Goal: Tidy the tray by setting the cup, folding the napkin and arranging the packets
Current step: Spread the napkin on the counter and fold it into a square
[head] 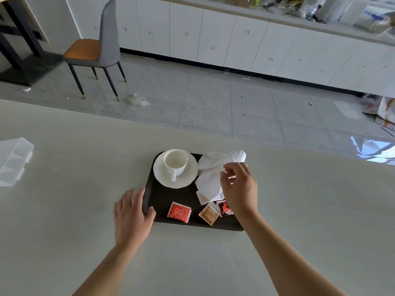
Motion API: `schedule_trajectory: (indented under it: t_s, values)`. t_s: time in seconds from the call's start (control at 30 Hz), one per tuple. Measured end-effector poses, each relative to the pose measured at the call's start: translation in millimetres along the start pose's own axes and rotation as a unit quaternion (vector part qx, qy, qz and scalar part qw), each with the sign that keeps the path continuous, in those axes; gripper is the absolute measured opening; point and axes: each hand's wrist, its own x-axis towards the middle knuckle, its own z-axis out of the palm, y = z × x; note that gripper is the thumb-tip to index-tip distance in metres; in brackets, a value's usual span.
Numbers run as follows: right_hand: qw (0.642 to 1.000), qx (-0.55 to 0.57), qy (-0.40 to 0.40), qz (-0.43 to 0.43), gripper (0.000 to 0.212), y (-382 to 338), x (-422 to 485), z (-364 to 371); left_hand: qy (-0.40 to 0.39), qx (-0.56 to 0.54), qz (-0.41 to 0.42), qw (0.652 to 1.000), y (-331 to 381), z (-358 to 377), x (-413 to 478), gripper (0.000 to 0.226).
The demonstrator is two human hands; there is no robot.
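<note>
Curled fingers of the right hand (239, 186) hover over the crumpled white napkin (210, 174), thumb and forefinger close together, though whether they have caught any cloth cannot be told. The left hand (132, 214), fingers spread flat (and blurred), rests at the near-left rim of the black tray (162, 199), thumb over the edge. Left of the right hand, the cup (175, 162) stands upright on its saucer (189, 178); the packets (179, 212) lie loose beside its wrist. Lifting the cloth carelessly could drag the nearest packet off the tray, and a wide swing might clip the cup. The tray sits on a pale, smooth table (64, 189). Beyond the hands lie littered grey floor tiles (213, 103), a chair (100, 50) and white cabinets (213, 33).
</note>
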Motion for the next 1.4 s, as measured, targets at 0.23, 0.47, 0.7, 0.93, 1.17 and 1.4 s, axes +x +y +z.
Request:
schedule_trajectory:
  t_s: [0.23,0.47,0.7,0.93,1.17,1.4]
  values:
    - [0.988,-0.083,-0.074,0.108,0.047,55,51,-28,-0.004,-0.068,0.163,0.984,119,10,-13,0.036]
    - [0.954,-0.046,-0.209,0.209,0.074,80,68,-7,-0.077,-0.012,0.087,0.993,189,35,13,0.045]
    - [0.958,0.041,-0.165,0.233,0.013,83,73,-11,-0.039,-0.082,0.068,0.994,196,44,24,0.016]
    - [0.959,0.17,-0.07,0.217,0.012,62,66,-64,0.078,-0.198,0.127,0.969,227,10,11,0.023]
    - [0.959,0.192,-0.028,0.204,0.015,82,48,-166,0.092,-0.209,0.266,0.937,282,-14,-10,0.024]
    - [0.966,0.127,0.022,0.225,0.03,143,13,-245,0.041,-0.292,0.173,0.94,345,13,-36,0.014]
